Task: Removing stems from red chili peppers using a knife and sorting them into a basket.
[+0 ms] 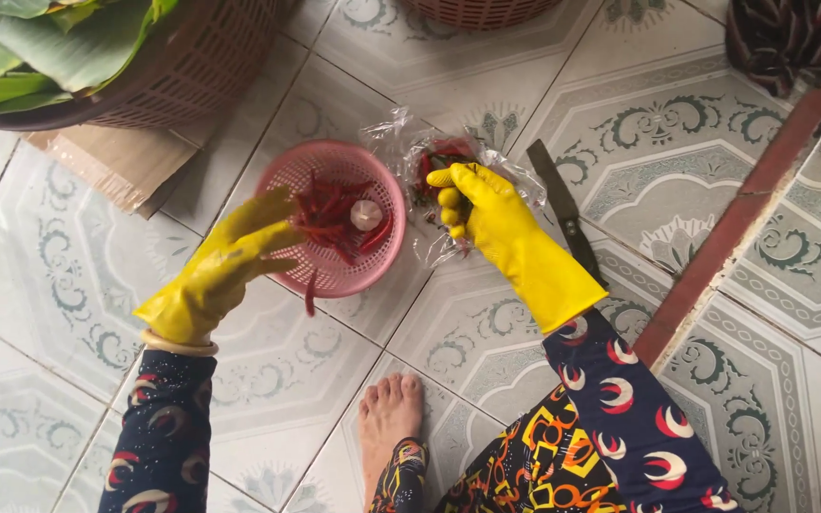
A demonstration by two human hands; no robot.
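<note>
Left hand: your left hand (230,258), in a yellow rubber glove, is reaching over the near rim of the pink basket (289,180); the fingers are pinching together on a red chilli (312,285) that is hanging down over the rim.
Right hand: your right hand (472,211), also gloved in yellow, is curling its fingers into a loose fist on the clear plastic bag (515,176); you are gripping the crumpled film, and I cannot tell whether a chilli is inside the fist too.
Pink basket: it is sitting on the patterned floor tiles (705,142) between your two hands, holding a pile of red chillies (330,214) and a pale garlic bulb (366,215).
Plastic bag: it is lying just beside the basket's right edge, with more red chillies showing through it under your fingers.
Knife: a dark-bladed knife (563,204) is lying on the tiles just right of the bag, untouched.
Big basket: a brown woven basket (192,66) with green leaves (40,47) is standing at the upper left, on a sheet of cardboard (116,166).
Foot: your bare foot (390,418) is resting on the tiles below the pink basket.
</note>
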